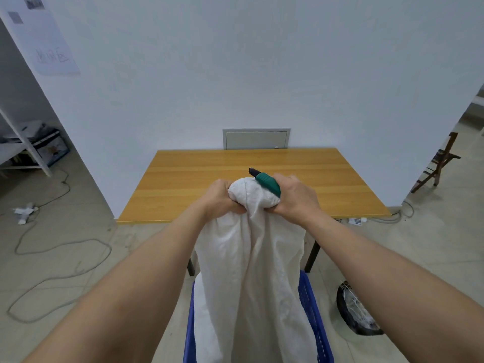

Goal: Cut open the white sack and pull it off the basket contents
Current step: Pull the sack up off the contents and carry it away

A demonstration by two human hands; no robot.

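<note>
A tall white sack (pixel 251 279) hangs down into a blue plastic basket (pixel 311 315) on the floor in front of me and hides what is inside. Both hands bunch the sack's top at chest height. My left hand (pixel 222 196) grips the gathered fabric on the left. My right hand (pixel 294 199) clutches the fabric on the right and also holds a green-handled cutter (pixel 265 182), whose dark tip points up and left away from the cloth.
A wooden table (pixel 235 169) stands just beyond the basket against a white wall. A black bin with a white liner (pixel 356 310) sits on the floor at right. Loose cable (pixel 60 244) lies across the floor at left. A wooden chair (pixel 440 163) stands far right.
</note>
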